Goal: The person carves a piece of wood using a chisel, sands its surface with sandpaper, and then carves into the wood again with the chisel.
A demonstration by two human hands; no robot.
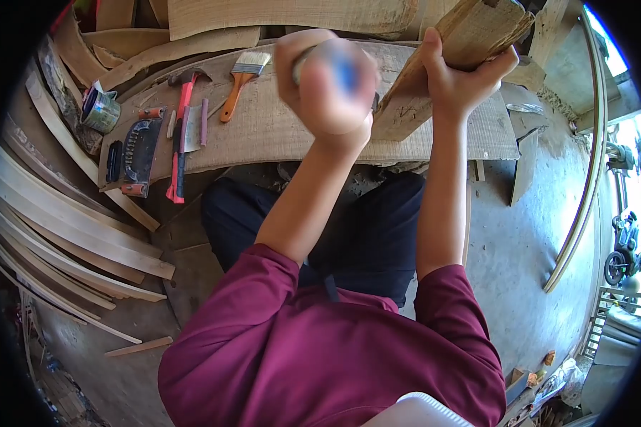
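Note:
My left hand [327, 92] is raised over the middle of the wooden board [292, 135]. Its fingers look curled around something with a blue patch, too blurred to make out. My right hand [468, 78] grips a rough-edged wood block [484, 32] from below, thumb on the near left and fingers on the right. The block is tilted, and its lower end [402, 117] reaches down over the board. A paintbrush [242, 82] with a wooden handle lies on the board to the left of my left hand.
Left on the board are a red-and-black hammer [181, 135], a flat-bladed tool [194, 129], a black-handled tool [141, 151] and a paint can [100, 110]. Curved wood strips [71, 213] are piled at left. Planks [292, 16] stand behind. A long strip [587, 178] leans at right.

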